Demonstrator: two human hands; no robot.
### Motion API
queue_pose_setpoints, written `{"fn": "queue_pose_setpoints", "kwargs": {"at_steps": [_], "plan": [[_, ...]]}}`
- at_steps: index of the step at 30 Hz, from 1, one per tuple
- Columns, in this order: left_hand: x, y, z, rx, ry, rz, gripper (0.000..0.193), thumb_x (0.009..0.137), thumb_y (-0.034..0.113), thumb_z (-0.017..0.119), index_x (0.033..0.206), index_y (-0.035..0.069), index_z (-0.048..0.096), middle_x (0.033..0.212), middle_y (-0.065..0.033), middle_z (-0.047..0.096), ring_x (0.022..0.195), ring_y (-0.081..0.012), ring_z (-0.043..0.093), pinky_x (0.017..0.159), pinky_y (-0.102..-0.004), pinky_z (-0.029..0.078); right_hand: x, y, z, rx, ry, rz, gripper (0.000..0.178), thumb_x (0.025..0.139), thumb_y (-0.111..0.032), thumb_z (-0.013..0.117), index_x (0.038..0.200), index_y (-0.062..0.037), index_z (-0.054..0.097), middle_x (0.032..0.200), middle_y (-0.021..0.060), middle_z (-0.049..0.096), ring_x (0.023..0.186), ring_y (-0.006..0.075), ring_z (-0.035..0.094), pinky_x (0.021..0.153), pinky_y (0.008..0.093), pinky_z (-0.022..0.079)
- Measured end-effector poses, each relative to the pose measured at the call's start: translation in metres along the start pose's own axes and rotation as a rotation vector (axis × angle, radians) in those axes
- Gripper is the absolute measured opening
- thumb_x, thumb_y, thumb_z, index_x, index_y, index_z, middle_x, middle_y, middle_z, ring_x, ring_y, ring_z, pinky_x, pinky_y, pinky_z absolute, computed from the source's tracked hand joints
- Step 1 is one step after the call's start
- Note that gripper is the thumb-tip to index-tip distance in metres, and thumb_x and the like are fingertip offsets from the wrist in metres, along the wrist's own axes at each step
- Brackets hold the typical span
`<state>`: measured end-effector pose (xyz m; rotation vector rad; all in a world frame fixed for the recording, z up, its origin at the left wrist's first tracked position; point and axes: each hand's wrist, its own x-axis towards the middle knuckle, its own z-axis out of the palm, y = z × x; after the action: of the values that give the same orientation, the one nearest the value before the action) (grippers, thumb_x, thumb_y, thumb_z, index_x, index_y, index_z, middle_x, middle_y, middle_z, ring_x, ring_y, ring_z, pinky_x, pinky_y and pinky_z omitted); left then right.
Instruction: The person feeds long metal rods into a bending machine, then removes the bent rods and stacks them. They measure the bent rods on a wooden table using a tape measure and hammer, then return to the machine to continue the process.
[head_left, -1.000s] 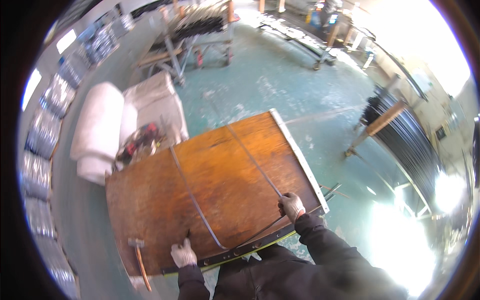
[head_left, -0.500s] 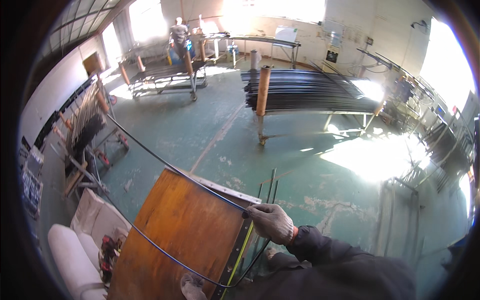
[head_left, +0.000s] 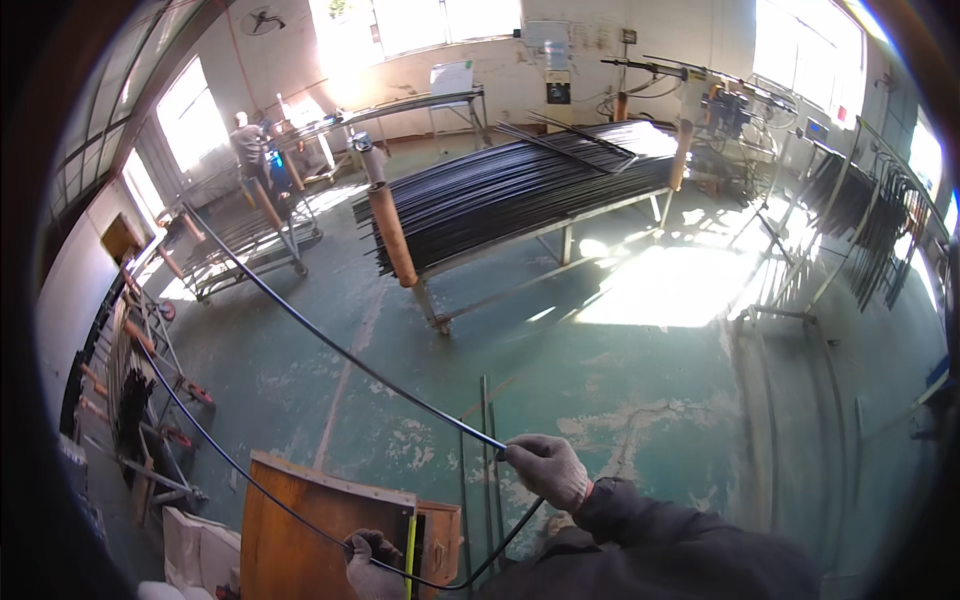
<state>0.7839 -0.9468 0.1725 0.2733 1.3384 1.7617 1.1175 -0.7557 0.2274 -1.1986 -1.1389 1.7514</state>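
Note:
My right hand (head_left: 546,470), in a grey glove, grips a long thin dark metal rod (head_left: 340,350) that arcs away to the upper left over the green floor. The rod loops under my right hand and runs back leftward. My left hand (head_left: 370,562), also gloved, holds this lower run of the rod at the bottom edge, just over the corner of a brown wooden board (head_left: 300,530). A yellow strip (head_left: 410,555) lies along the board's right edge beside my left hand.
A rack (head_left: 520,190) piled with several long dark rods stands ahead on metal legs with orange posts. A cart of rods (head_left: 240,245) and another person (head_left: 245,145) are at far left. Bent rods hang on a frame (head_left: 860,230) at right. White sacks (head_left: 190,550) lie lower left.
My view has swung up from the wooden board to the workshop floor and rod rack. My right hand has lifted the rod off the board, and the board now shows only at the bottom.

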Motion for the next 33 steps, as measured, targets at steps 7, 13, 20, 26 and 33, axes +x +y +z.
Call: {"fn": "queue_pose_setpoints", "kwargs": {"at_steps": [7,13,20,26,33], "plan": [[0.09,-0.062,0.183,0.194,0.015,-0.055,0.023,0.112,0.027,0.078,0.121,0.006,0.074,0.102,-0.0108,0.077,0.084,-0.028,0.073,0.076,-0.0427,0.061,0.044,-0.026,-0.146,-0.012,0.386,-0.18,0.028,0.113,-0.024,0.079,0.122,0.0027,0.083,0.105,0.003,0.081,0.099,0.0098,0.069,0.089,0.03,0.057],[0.193,-0.149,0.345,0.282,-0.057,-0.131,0.017,0.117,0.023,0.07,0.113,0.006,0.069,0.092,-0.009,0.075,0.068,-0.0213,0.068,0.063,-0.0388,0.059,0.118,-0.039,-0.254,0.086,0.634,-0.254,0.025,0.112,-0.02,0.08,0.122,0.0027,0.083,0.101,-0.0003,0.079,0.092,0.0072,0.067,0.082,0.0279,0.055],[0.299,-0.236,0.558,0.313,-0.2,-0.218,0.008,0.114,0.013,0.071,0.114,0.005,0.071,0.094,-0.0106,0.078,0.067,-0.0221,0.071,0.061,-0.0396,0.062,0.246,-0.097,-0.398,-0.004,0.872,-0.294,0.021,0.11,-0.016,0.08,0.118,0.0041,0.083,0.098,-0.0015,0.077,0.09,0.008,0.066,0.083,0.0278,0.054],[0.374,-0.27,0.75,0.407,-0.345,-0.221,0.008,0.113,0.011,0.07,0.115,0.003,0.071,0.094,-0.0106,0.077,0.069,-0.0213,0.07,0.063,-0.0388,0.061,0.334,-0.156,-0.508,0.021,0.999,-0.32,0.019,0.109,-0.011,0.078,0.118,0.0047,0.082,0.1,0.0017,0.08,0.093,0.0095,0.069,0.086,0.0288,0.057],[0.432,-0.337,0.944,0.449,-0.4,-0.179,0.005,0.112,0.008,0.069,0.114,0.004,0.071,0.095,-0.0093,0.076,0.07,-0.0202,0.07,0.065,-0.0371,0.06,0.461,-0.185,-0.681,0.05,1.063,-0.329,0.018,0.108,-0.01,0.078,0.118,0.0054,0.082,0.099,0.0032,0.08,0.094,0.0111,0.071,0.086,0.0292,0.057]]}}
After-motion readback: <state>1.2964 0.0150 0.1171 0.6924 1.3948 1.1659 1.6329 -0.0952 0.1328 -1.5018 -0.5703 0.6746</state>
